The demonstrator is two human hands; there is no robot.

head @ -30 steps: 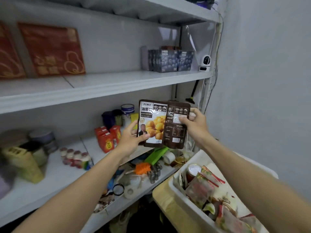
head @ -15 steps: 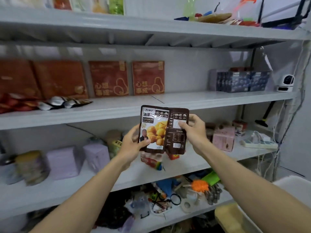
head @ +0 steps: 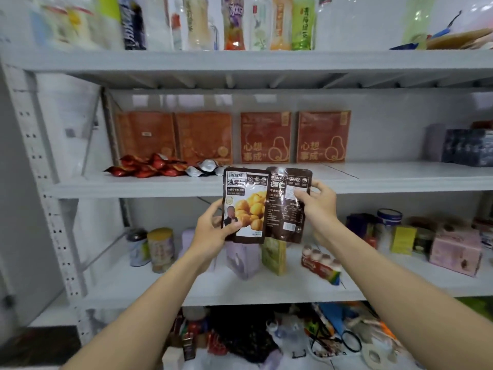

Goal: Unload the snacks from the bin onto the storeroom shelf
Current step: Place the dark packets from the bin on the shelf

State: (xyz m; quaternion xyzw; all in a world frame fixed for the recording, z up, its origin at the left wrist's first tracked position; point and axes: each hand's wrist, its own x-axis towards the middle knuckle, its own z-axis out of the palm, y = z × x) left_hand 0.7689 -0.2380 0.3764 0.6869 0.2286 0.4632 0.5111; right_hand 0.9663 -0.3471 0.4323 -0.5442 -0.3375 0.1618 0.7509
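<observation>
Brown and glossy, the front-facing pouch [head: 246,209] and the back-facing pouch [head: 286,212] hang side by side in the air, inner edges overlapping, just in front of the lip of the middle shelf [head: 386,180]; neither rests on it yet. To place them well, I would lift both a little above the lip and carry them in over the bare board to the right of the red packets [head: 149,166] (a loose heap, easy to knock). Then set them down short of the orange boxes [head: 266,137] at the back, releasing one at a time so the slick film does not slide. The left hand [head: 210,231] grips the front-facing pouch at its lower left corner, thumb across the printed face, fingers curled behind. The right hand [head: 318,206] pinches the back-facing pouch at its upper right edge, thumb on the label side, fingers behind. The bin is out of view.
</observation>
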